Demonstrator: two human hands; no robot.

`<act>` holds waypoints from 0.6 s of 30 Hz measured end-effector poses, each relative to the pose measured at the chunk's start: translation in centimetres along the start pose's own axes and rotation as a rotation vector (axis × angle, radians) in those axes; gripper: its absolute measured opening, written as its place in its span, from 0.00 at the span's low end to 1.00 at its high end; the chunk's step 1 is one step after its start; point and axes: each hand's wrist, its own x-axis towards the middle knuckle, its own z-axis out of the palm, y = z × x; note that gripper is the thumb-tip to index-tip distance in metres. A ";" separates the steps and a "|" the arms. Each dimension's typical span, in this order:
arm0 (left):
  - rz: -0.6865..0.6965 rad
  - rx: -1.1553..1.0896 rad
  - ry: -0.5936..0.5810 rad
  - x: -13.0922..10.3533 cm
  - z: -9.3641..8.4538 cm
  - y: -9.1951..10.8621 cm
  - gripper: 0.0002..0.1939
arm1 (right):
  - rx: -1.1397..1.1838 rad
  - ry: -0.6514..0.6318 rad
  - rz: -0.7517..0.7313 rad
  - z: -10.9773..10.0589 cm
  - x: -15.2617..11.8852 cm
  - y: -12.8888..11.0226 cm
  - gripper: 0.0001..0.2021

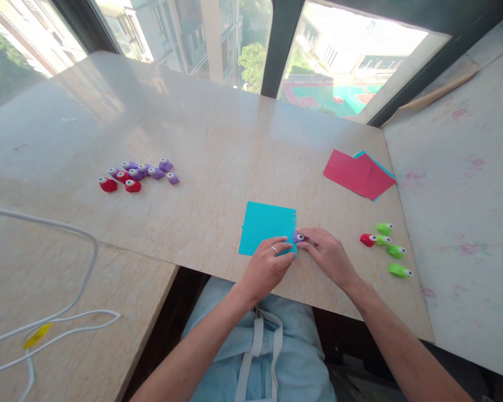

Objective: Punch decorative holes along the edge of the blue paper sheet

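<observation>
Marble table (218, 151) by window (343, 67) (sunlit); both hands on blue paper (264, 223).

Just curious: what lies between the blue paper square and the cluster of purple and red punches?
Only bare marble tabletop, seen in the head view.

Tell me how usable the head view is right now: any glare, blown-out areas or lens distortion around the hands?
Head view: the windows are overexposed, and daylight throws a pale sheen across the far marble tabletop. The table edges bow from wide-angle distortion. The left hand, right hand, small purple punch and turquoise paper are evenly lit and sharp.
</observation>
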 end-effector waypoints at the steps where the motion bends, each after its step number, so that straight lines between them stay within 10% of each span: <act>1: 0.000 -0.002 -0.004 0.0 0.0 0.0 0.08 | 0.000 0.005 -0.002 0.0 0.0 0.0 0.12; 18: 0.019 -0.029 -0.027 -0.2 0.3 -0.2 0.09 | -0.008 0.007 -0.015 -0.6 -0.2 -1.0 0.11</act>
